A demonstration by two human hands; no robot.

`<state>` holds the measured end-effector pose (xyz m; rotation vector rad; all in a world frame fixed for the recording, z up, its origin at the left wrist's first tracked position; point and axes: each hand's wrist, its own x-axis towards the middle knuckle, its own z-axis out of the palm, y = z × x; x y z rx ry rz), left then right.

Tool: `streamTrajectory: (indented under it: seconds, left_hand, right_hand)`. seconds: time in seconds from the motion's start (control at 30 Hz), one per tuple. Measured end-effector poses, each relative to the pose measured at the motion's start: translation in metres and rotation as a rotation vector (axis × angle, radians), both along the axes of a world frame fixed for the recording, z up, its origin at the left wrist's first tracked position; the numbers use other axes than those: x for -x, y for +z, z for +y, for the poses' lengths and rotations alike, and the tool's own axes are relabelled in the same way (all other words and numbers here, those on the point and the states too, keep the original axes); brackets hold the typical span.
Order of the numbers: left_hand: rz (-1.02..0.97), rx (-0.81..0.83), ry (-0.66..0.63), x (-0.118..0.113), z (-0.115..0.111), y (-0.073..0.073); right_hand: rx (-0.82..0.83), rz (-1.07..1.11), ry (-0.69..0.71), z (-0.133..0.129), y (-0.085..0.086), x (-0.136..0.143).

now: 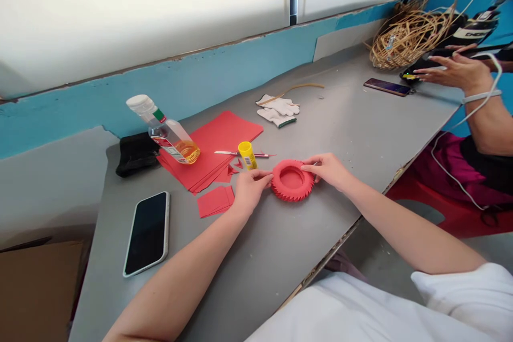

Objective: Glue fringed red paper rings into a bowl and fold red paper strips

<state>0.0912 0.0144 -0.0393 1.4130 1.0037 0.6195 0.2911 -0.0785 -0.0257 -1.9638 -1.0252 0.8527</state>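
A red folded-paper ring [292, 192] with a jagged outer edge rests on the grey table between my hands. My left hand [250, 188] pinches its left rim with the fingertips. On the opposite side, my right hand [326, 169] grips the upper right rim between thumb and fingers. Just beyond my left hand stands a yellow glue stick [247, 155]. A craft knife [224, 153] lies behind it, by a few red paper scraps [229, 171]. Small red paper rectangles [215, 201] are stacked left of my left hand.
Large red sheets [228, 128] lie under a glass bottle [176, 136] of amber liquid. A phone [147, 233] is at left, a black pouch [136, 154] behind it. White gloves [278, 109] lie farther back. At right are another phone [387, 87], a tangle of cane strips [412, 37] and a co-worker's hands [460, 69].
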Motion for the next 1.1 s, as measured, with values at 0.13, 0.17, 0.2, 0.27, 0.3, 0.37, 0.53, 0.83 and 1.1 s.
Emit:
streamTrajectory:
  seconds: [0.13, 0.17, 0.2, 0.27, 0.3, 0.37, 0.53, 0.83, 1.1]
  left_hand:
    - [-0.002, -0.004, -0.003, 0.001, 0.001, -0.003]
    - [-0.005, -0.001, -0.006, 0.002, 0.002, -0.005]
    - [-0.007, 0.003, -0.01, 0.002, 0.002, -0.006]
    - [-0.009, 0.011, -0.016, 0.003, 0.003, -0.01]
    - [-0.008, 0.013, -0.018, 0.003, 0.003, -0.012]
    - [-0.006, 0.012, -0.018, 0.004, 0.004, -0.014]
    - [-0.001, 0.023, -0.019, 0.004, 0.006, -0.015]
    - [0.014, 0.027, -0.038, 0.004, 0.004, -0.01]
    - [0.041, 0.054, -0.045, 0.003, 0.001, -0.005]
  right_hand:
    - [-0.011, -0.009, 0.018, 0.0, -0.003, -0.001]
    - [-0.016, -0.005, 0.017, 0.0, -0.004, -0.001]
    - [-0.021, 0.001, 0.012, 0.0, -0.005, -0.001]
    - [-0.027, 0.008, 0.001, 0.001, -0.005, -0.001]
    - [-0.027, 0.008, -0.003, 0.001, -0.005, -0.001]
    - [-0.018, 0.0, -0.004, 0.002, -0.004, 0.0]
    - [0.007, -0.036, 0.009, 0.002, -0.002, 0.002]
    - [-0.006, 0.003, 0.023, 0.001, -0.006, -0.001]
    - [-0.044, 0.161, -0.001, 0.001, -0.008, 0.0]
